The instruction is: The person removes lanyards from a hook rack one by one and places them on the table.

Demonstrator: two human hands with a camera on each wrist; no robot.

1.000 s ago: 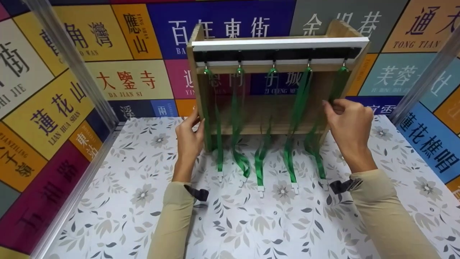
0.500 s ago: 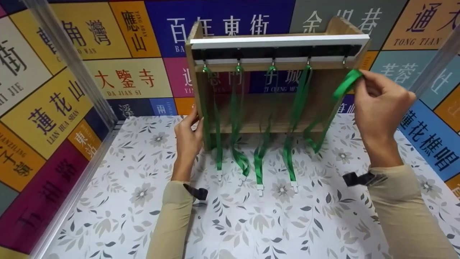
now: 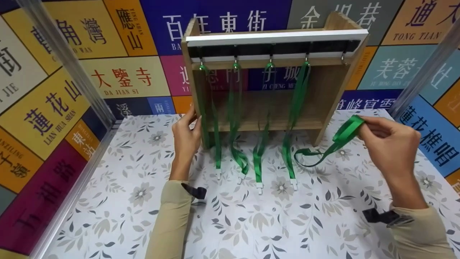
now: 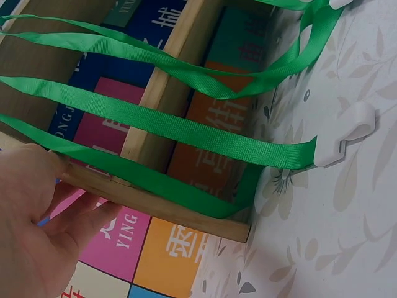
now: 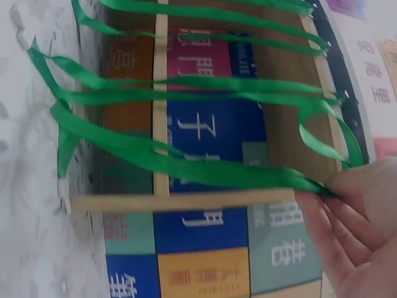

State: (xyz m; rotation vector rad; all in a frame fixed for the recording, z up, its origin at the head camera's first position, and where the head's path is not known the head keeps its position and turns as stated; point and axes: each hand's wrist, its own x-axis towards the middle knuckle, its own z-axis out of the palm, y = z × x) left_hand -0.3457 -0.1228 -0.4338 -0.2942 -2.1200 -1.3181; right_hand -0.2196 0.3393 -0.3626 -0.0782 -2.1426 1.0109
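A wooden rack stands at the back of the table, with a row of metal hooks along its top bar. My left hand holds the rack's left side panel; the left wrist view shows that hand's fingers at the panel's edge. Between thumb and fingers, my right hand pinches the looped end of a green lanyard, in front and to the right of the rack. Its other end trails toward the rack's right foot. Several other green lanyards hang from hooks. The rightmost hook is bare.
White clips at the hanging lanyards' lower ends lie on the floral-patterned table. Behind the rack stands a wall of coloured panels with lettering. Clear posts rise at the table's back corners.
My right hand has lifted the rightmost lanyard off its hook, drawn it right, then lowered it toward the table. My left hand has stayed on the rack's side.
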